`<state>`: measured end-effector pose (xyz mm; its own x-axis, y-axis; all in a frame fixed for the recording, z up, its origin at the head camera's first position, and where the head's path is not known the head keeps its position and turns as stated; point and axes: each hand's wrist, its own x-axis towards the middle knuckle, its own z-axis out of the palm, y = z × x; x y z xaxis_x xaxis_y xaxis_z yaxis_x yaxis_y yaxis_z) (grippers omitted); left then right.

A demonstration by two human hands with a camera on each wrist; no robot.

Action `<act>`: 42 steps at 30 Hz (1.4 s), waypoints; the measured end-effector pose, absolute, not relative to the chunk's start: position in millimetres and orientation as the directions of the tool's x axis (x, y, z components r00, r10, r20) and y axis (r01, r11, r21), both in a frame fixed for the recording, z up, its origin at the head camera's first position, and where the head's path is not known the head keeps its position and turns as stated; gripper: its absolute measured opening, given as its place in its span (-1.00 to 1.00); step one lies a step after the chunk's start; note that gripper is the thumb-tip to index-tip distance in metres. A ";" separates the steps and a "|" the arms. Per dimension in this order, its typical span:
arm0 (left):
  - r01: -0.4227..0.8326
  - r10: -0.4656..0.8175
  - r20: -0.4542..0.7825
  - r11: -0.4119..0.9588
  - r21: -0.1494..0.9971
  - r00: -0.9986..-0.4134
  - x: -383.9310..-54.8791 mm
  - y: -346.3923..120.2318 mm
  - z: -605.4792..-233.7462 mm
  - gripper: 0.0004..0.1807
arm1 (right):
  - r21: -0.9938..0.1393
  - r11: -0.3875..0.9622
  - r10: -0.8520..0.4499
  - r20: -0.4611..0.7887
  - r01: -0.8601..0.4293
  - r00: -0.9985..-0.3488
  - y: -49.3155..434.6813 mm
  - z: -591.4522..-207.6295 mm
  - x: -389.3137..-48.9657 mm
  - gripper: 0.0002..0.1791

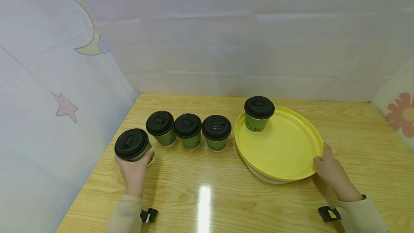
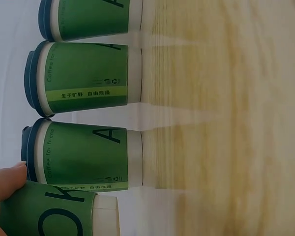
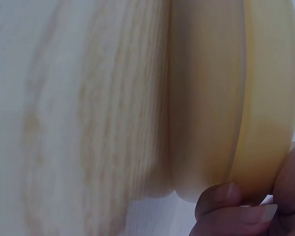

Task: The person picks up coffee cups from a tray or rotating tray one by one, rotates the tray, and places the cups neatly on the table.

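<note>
My left hand (image 1: 134, 168) grips a green paper coffee cup (image 2: 64, 211) with a black lid (image 1: 130, 144), at the left of the table; I cannot tell if its base touches the wood. Beside it, to the right, three matching lidded cups stand in a row: one nearest (image 1: 165, 137), a middle one (image 1: 191, 141) and a third (image 1: 216, 143). At the right, my right hand (image 1: 331, 172) pinches the rim of a round yellow tray (image 1: 284, 154), thumb above and fingers below. Another such cup (image 1: 257, 123) stands upright at the tray's back left.
Under the yellow tray a pale round base (image 1: 268, 179) shows. The wooden table (image 1: 181, 197) ends at the back against a pale hanging cloth (image 1: 210, 53), and another cloth (image 1: 38, 118) with a moon and star hangs along the left edge.
</note>
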<state>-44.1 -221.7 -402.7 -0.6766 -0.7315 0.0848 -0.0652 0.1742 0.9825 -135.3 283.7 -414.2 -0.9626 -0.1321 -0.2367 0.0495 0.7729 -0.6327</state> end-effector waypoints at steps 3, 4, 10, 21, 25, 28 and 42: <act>-0.054 -0.729 0.083 0.161 0.985 -0.679 -45.5 -224.7 -404.0 0.13 | -0.633 0.773 -0.133 -0.235 0.048 -0.963 283.9 -414.7 -135.2 -0.31; -0.052 -0.729 0.079 0.155 0.987 -0.680 -45.8 -225.5 -404.3 0.13 | -0.631 0.775 -0.132 -0.235 0.047 -0.963 284.1 -414.8 -135.2 -0.31; -0.072 -0.740 0.045 0.125 0.989 -0.671 -48.1 -229.9 -404.9 0.14 | -0.622 0.781 -0.128 -0.241 0.052 -0.962 285.1 -415.6 -135.6 -0.31; -0.117 -0.745 -0.005 0.098 0.988 -0.667 -57.1 -239.0 -404.9 0.17 | -0.620 0.783 -0.125 -0.235 0.049 -0.964 285.3 -414.9 -136.4 -0.31; -0.127 -0.745 -0.019 0.089 0.988 -0.667 -59.9 -240.7 -404.6 0.17 | -0.619 0.784 -0.128 -0.234 0.046 -0.964 285.4 -415.1 -136.6 -0.31; -0.121 -0.742 -0.016 0.087 0.989 -0.670 -62.6 -241.8 -403.0 0.15 | -0.617 0.786 -0.129 -0.233 0.044 -0.964 285.7 -415.4 -137.1 -0.31; -0.069 -0.738 0.008 0.073 0.995 -0.675 -71.9 -246.1 -398.9 0.15 | -0.618 0.785 -0.134 -0.244 0.047 -0.960 284.4 -413.7 -135.5 -0.33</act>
<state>-71.9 -246.1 -398.9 -0.6747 -0.7381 0.0075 -0.0689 0.0732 0.9949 -135.5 284.4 -413.7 -0.9604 -0.1345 -0.2442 0.0472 0.7849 -0.6178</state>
